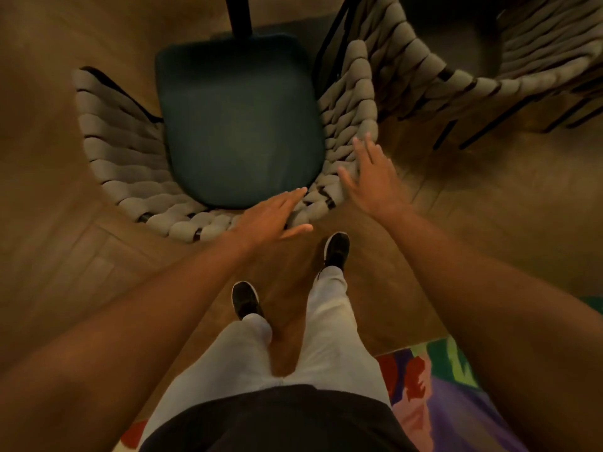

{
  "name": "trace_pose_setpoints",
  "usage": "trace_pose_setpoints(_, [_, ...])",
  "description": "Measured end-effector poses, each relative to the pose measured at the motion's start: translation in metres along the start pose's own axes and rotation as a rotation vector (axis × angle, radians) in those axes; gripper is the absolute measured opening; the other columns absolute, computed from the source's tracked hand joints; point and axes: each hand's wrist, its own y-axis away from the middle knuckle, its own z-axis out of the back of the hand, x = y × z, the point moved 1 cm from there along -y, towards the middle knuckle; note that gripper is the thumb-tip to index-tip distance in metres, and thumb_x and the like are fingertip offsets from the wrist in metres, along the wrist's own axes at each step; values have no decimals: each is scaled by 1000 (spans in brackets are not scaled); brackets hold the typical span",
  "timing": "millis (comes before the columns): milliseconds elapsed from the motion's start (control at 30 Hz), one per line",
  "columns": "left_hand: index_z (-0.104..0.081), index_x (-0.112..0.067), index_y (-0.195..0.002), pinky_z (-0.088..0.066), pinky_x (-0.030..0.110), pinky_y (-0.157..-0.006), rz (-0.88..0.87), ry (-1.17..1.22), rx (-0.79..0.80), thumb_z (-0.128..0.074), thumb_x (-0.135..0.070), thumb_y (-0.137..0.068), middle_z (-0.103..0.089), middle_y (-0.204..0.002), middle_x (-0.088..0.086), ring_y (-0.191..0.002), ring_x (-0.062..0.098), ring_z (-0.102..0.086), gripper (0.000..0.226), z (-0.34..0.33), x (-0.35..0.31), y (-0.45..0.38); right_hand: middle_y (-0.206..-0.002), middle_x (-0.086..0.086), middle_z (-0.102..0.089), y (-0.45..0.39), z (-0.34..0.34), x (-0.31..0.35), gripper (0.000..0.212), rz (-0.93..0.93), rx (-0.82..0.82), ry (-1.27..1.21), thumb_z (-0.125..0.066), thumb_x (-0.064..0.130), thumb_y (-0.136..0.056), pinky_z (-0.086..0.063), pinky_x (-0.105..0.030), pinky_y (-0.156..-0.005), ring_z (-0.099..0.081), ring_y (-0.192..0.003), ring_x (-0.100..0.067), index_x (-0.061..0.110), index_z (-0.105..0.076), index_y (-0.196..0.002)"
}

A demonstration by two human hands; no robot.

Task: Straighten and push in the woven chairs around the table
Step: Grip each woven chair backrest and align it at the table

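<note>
Woven chair (124, 164) stood directly ahead on the wood floor (49, 239), dark cushion (241, 125) on its seat; left hand (270, 216) lay flat, fingers straight, on the rear rim of the backrest; right hand (368, 177) rested open, fingers spread, against the right side of the rim; second woven chair (456, 60) stood just beside, upper right; patterned rug (456, 402) lay at lower right.
</note>
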Motion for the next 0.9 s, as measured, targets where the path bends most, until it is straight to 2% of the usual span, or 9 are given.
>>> trace_pose_setpoints(133, [-5, -32, -160, -36, 44, -117, 83, 108, -41, -24, -88, -86, -23, -166, -1, -149, 19, -29, 95, -12, -31, -48, -170, -9, 2, -49, 9, -27, 78, -77, 39, -123, -43, 52, -104, -26, -53, -121, -14, -154, -32, 20, -3, -162])
trace_pose_setpoints(267, [2, -39, -159, -34, 42, -117, 171, 221, -55, -31, -87, -86, -15, -168, -5, -150, 19, -28, 94, -21, -60, -88, -169, -13, 2, -94, 12, -44, 83, -107, 53, -213, -44, 51, -103, -30, -51, -119, -19, -152, -33, 20, 4, -162])
trace_pose_setpoints(367, [1, -36, -159, -35, 44, -116, 219, 244, -102, -34, -83, -90, -15, -168, -3, -149, 21, -30, 91, -28, -75, -105, -168, -16, 1, -117, 7, -47, 85, -117, 103, -280, -45, 50, -103, -35, -49, -115, -20, -151, -37, 21, 10, -161])
trace_pose_setpoints(500, [-3, -34, -159, -45, 47, -109, 234, 228, -138, -34, -78, -93, -25, -165, 0, -142, 24, -40, 85, -35, -82, -116, -168, -18, -5, -128, 2, -43, 83, -109, 120, -407, -44, 41, -105, -36, -47, -111, -19, -152, -35, 21, 14, -160])
trace_pose_setpoints(600, [-1, -36, -158, -55, 46, -92, 249, 184, -149, -34, -74, -95, -38, -158, 2, -127, 27, -55, 81, -42, -79, -118, -154, -21, -33, -127, -1, -41, 79, -100, 58, -431, -45, 31, -106, -44, -41, -97, -47, -131, -35, 18, 10, -161])
trace_pose_setpoints(667, [-4, -36, -158, -54, 44, -84, 245, 146, -182, -32, -71, -97, -48, -150, 5, -119, 28, -60, 76, -46, -79, -119, -139, -22, -46, -128, -2, -42, 77, -116, 47, -417, -43, 28, -107, -43, -37, -87, -57, -114, -34, 19, 10, -161])
trace_pose_setpoints(767, [-7, -35, -158, -55, 43, -75, 233, 111, -222, -31, -66, -99, -57, -139, 9, -106, 30, -65, 71, -48, -80, -119, -137, -23, -47, -129, -3, -42, 75, -130, 56, -403, -41, 27, -107, -44, -37, -85, -58, -108, -34, 18, 11, -161])
trace_pose_setpoints(900, [-8, -33, -158, -55, 42, -73, 224, 111, -230, -32, -61, -101, -60, -137, 11, -103, 31, -67, 68, -44, -83, -115, -147, -22, -40, -127, -1, -43, 74, -111, 70, -422, -40, 26, -108, -43, -37, -86, -56, -115, -35, 18, 12, -161])
